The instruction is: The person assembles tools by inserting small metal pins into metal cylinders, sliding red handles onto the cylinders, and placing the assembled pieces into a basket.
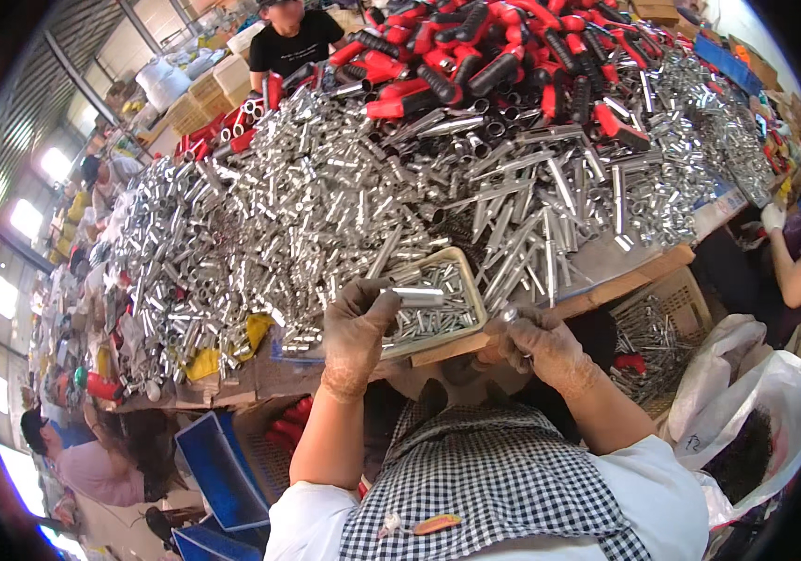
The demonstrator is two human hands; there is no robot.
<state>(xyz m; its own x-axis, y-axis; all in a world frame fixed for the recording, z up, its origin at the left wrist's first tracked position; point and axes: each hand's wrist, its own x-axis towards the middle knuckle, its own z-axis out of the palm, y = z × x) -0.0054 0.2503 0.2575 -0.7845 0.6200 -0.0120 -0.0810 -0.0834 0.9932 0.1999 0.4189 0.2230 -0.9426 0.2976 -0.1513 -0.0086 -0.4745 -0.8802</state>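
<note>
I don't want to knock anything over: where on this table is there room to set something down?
A small tabletop patch toward the right lies bare, between the long metal tubes and the wooden edge strip. Crowded: the metal heap, the red-and-black handles and the filled tray.

Left hand [358, 327]: 1 tube [417, 297]. Right hand [543, 346]: 1 metal piece [510, 315]. Parts tray [472, 285]: 1. Checked apron [485, 467]: 1. Red-black handles [497, 71]: too many to count.

- From my head, this fisheye view faces down and forward over my checked apron [503, 467].
- My left hand [356, 327] and right hand [550, 351] sit near, mid-frame.
- The table [620, 283] lies beyond; the rim bends the roof [17, 140].
</note>
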